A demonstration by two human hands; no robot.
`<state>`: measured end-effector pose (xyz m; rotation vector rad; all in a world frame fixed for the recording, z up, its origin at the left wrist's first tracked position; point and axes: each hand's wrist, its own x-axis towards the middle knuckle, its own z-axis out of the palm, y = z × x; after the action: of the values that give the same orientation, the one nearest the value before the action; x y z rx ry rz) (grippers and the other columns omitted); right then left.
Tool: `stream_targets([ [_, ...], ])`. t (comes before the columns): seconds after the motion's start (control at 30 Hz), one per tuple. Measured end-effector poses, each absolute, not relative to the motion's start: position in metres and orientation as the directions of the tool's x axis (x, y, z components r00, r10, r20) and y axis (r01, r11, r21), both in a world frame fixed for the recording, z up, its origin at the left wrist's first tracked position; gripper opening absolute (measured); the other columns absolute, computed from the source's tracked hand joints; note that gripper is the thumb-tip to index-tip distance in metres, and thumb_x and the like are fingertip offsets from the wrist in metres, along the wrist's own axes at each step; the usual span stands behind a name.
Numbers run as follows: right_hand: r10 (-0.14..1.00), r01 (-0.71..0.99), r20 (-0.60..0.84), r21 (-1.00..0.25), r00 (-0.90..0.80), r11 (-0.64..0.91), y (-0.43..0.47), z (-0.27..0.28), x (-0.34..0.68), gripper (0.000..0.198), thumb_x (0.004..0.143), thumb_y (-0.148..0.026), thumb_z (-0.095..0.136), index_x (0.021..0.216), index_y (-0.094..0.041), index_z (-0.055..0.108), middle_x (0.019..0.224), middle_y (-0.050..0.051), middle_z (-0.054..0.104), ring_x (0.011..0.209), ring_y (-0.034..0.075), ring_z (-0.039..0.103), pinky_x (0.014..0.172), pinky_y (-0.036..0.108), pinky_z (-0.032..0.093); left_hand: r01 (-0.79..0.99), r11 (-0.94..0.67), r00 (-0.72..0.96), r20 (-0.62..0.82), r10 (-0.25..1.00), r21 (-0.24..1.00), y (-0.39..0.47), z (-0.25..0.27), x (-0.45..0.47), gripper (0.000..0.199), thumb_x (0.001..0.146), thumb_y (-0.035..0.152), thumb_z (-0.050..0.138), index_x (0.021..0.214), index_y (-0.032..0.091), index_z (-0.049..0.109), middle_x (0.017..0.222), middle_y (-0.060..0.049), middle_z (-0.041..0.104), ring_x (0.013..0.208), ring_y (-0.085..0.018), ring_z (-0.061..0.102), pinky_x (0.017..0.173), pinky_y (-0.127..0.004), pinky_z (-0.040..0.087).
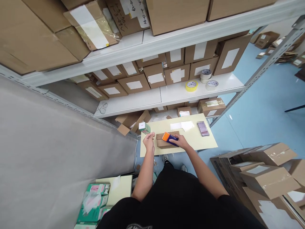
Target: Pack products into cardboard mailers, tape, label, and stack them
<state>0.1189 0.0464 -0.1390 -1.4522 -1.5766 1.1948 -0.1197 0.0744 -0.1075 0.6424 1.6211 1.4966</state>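
My right hand (180,141) grips a small orange and dark-blue box (166,136), tilted above a brown cardboard box (162,144) on the pale yellow table (190,144). Just left of that cardboard box is my left hand (149,141), raised with the fingers drawn together; whatever they pinch, if anything, is too small to make out. A small green and white box (144,128) stands at the table's left edge, close beyond my left hand.
White paper sheets (182,125) and a blurred purple item (202,128) lie on the table. Behind it rises a shelf (143,101) with labelled cartons and tape rolls (191,85). Stacked cartons (269,178) stand at right, green packs (91,203) at lower left. A grey wall (59,136) borders the left.
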Motion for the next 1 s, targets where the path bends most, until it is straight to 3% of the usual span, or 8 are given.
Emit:
stream_targets([
  [0.17,0.962,0.598,-0.158,-0.801,-0.223,0.007,0.063,-0.124,0.095,0.052,0.075,-0.071,0.075,0.096,-0.024,0.079,0.092,0.006,0.079,0.086,0.026,0.071,0.072,0.031,0.050,-0.297,0.294,-0.662,-0.417,0.622,0.909,0.060,-0.145,-0.143,0.029,0.063,0.030,0.087,0.085,0.016,0.076,0.088,-0.009,0.078,0.088,-0.021,0.071,0.070,-0.027,0.045],
  [0.4,0.945,0.765,-0.214,-0.642,-0.247,0.054,0.078,-0.126,0.070,0.055,0.071,-0.075,0.077,0.089,-0.023,0.080,0.090,0.010,0.079,0.089,0.029,0.071,0.071,0.031,0.047,-0.418,0.383,-0.619,-0.567,0.543,0.824,0.054,-0.187,-0.149,0.030,0.058,0.028,0.090,0.080,0.016,0.074,0.082,-0.009,0.077,0.083,-0.022,0.073,0.060,-0.025,0.041],
  [0.63,0.922,0.677,-0.259,-0.736,-0.286,0.003,0.091,-0.128,0.085,0.052,0.076,-0.075,0.068,0.079,-0.024,0.078,0.072,0.001,0.075,0.071,0.021,0.067,0.062,0.026,0.042,-0.496,0.353,-0.557,-0.603,0.572,0.793,0.059,-0.207,-0.141,0.038,0.055,0.032,0.092,0.085,0.015,0.076,0.087,-0.010,0.078,0.084,-0.020,0.072,0.063,-0.024,0.043],
  [0.83,0.914,0.664,-0.277,-0.748,-0.296,-0.012,0.100,-0.123,0.083,0.054,0.071,-0.076,0.071,0.068,-0.022,0.075,0.063,0.001,0.071,0.064,0.020,0.065,0.055,0.026,0.037,-0.530,0.367,-0.501,-0.631,0.592,0.765,0.055,-0.219,-0.140,0.038,0.061,0.037,0.090,0.090,0.016,0.076,0.095,-0.011,0.078,0.089,-0.018,0.073,0.067,-0.023,0.046],
  [1.0,0.909,0.670,-0.281,-0.742,-0.308,-0.002,0.101,-0.121,0.079,0.055,0.071,-0.078,0.070,0.073,-0.023,0.078,0.066,0.002,0.073,0.066,0.020,0.066,0.054,0.026,0.036,-0.557,0.408,-0.450,-0.676,0.583,0.723,0.054,-0.226,-0.139,0.037,0.061,0.035,0.092,0.088,0.015,0.075,0.094,-0.013,0.078,0.088,-0.019,0.074,0.068,-0.025,0.049],
])
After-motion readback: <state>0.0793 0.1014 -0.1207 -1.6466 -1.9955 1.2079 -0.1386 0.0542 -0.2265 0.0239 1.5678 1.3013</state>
